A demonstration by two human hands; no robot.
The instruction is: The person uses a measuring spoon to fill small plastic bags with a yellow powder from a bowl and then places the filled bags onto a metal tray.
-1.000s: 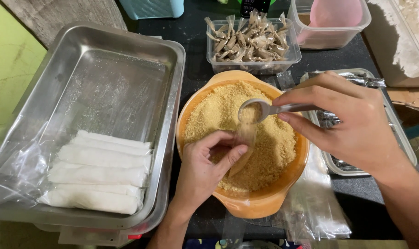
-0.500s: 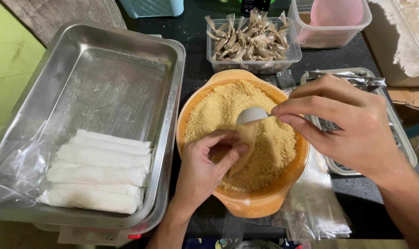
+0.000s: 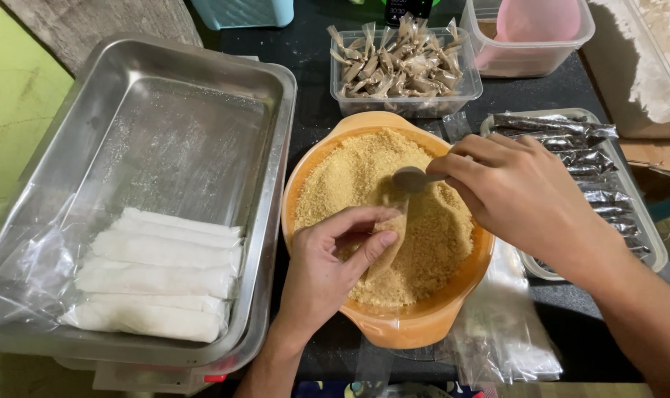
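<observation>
**Spoon and small bag over the bowl of crumbs**

Dark surface (image 3: 313, 110), crowded with containers. Largest item: a steel tray (image 3: 165, 133) at the left, lined at its near end with clear plastic; five white filled rolls (image 3: 158, 276) lie side by side there, touching one another. The far half of the tray is bare metal with a light dusting.

Centre: an orange bowl (image 3: 408, 328) heaped with golden-brown crumbs (image 3: 349, 177). Both hands work above it.

Right of the bowl: a shallow tray (image 3: 648, 243) holding dark, shiny packets in a row, partly hidden by the right forearm. Beyond the bowl: a clear tub (image 3: 405, 70) of small twisted wrapped pieces. Further right, a clear box with a pink lid (image 3: 537, 22) in it.

Loose clear plastic bags (image 3: 508, 332) lie at the near right, touching the bowl's edge.

Right hand (image 3: 519, 195): closed on the handle of a metal spoon (image 3: 410, 179), bowl of the spoon tilted over the crumbs.

Left hand (image 3: 331, 262): fingers and thumb pinched on a small clear bag (image 3: 390, 236), mouth up, just below the spoon. The bag holds some crumbs.
</observation>
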